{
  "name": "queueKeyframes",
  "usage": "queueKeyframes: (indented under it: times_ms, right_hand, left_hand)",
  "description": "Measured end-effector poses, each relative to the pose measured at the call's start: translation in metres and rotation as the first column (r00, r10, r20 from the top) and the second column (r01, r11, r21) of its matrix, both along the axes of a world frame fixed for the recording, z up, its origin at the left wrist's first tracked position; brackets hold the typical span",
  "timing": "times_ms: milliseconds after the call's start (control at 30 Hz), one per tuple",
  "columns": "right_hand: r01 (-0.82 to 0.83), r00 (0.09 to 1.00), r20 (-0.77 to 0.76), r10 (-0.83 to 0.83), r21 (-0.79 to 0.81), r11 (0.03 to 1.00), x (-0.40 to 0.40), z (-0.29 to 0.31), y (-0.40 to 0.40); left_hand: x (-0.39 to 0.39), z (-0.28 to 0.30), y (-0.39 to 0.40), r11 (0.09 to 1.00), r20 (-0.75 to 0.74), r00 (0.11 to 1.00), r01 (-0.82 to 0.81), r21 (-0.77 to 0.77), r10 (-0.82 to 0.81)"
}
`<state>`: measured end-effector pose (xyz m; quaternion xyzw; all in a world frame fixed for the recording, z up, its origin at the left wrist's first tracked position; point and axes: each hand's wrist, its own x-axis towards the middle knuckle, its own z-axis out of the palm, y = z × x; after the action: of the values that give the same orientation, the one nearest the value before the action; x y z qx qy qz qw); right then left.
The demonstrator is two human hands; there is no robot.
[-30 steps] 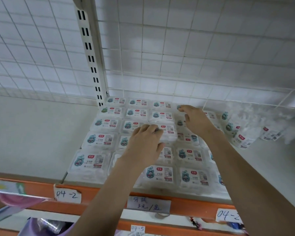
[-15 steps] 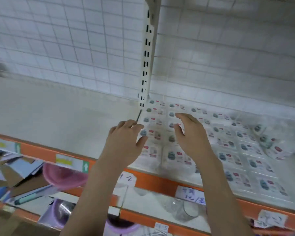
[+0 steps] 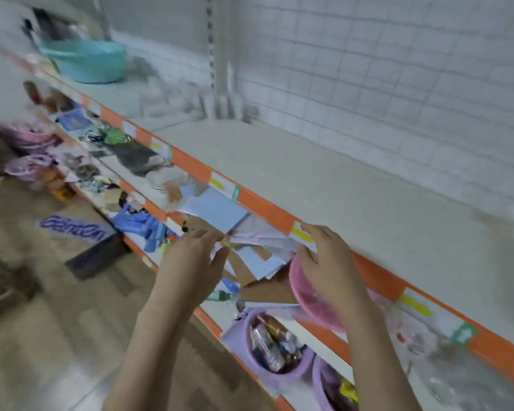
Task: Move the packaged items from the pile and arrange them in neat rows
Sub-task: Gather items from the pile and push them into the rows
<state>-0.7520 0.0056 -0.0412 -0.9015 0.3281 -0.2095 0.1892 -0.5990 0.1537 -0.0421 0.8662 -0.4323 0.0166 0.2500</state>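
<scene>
Since the earlier frames the view has swung left along the shelving: the rows of small white packaged items are gone from sight, and both hands have left them and now hang in the air in front of the shelf's orange front edge. The left hand (image 3: 190, 262) has its grip spread, fingers relaxed, holding nothing. The right hand (image 3: 327, 262) is likewise loose and empty, fingertips just beside a yellow-marked price label (image 3: 301, 232) on that edge. The pale grey shelf board (image 3: 324, 179) runs bare from the hands back to the white wire-grid back panel (image 3: 398, 69). At its far left end stand a teal plastic basin (image 3: 86, 60) and some blurred white packets (image 3: 217, 106); whether these are the task's items cannot be told. On the shelf below lie a pink plastic bowl (image 3: 312, 301), pale blue paper sheets (image 3: 220, 212) and a lilac plastic basket (image 3: 241, 336) of wrapped goods.
</scene>
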Motion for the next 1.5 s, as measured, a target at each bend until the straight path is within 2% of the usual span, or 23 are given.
queueKeyframes:
  times_ms: [100,200,433,633,800,1000,1333,1500]
  right_hand:
    - [-0.068,0.998,-0.013,0.068,-0.003,0.998,0.069,-0.003,0.009]
    - [-0.139,0.99,-0.011,0.139,0.004,0.99,0.131,-0.004,0.01]
    - [-0.202,0.977,0.063,0.201,0.001,0.979,0.273,-0.004,-0.009]
    - [-0.198,0.978,0.071,0.197,0.002,0.98,0.357,0.009,-0.037]
    - [-0.111,0.993,0.036,0.11,0.031,0.993,0.395,0.003,-0.066]
    - [0.059,0.998,-0.023,-0.059,0.018,0.998,0.436,-0.004,-0.109]
    - [0.3,0.948,-0.073,-0.309,-0.11,0.948,0.546,0.028,-0.185]
    - [0.385,0.905,-0.127,-0.406,-0.16,0.909,0.582,0.021,-0.207]
  left_hand:
    - [0.055,-0.007,0.026,0.991,-0.019,0.991,-0.133,0.003,0.133]
    - [0.109,-0.016,0.035,0.98,0.002,0.98,-0.197,0.013,0.197]
    - [0.238,-0.013,0.018,0.97,0.062,0.979,-0.202,0.135,0.196]
    - [0.33,0.003,-0.018,0.982,0.055,0.986,-0.163,0.099,0.158]
    - [0.378,-0.002,-0.063,0.987,0.03,0.998,-0.066,0.146,0.062]
    - [0.446,0.0,-0.139,0.991,0.037,0.991,0.123,0.056,-0.125]
    - [0.544,0.012,-0.219,0.946,0.044,0.945,0.323,0.018,-0.324]
    - [0.572,0.009,-0.237,0.935,0.025,0.936,0.353,-0.04,-0.352]
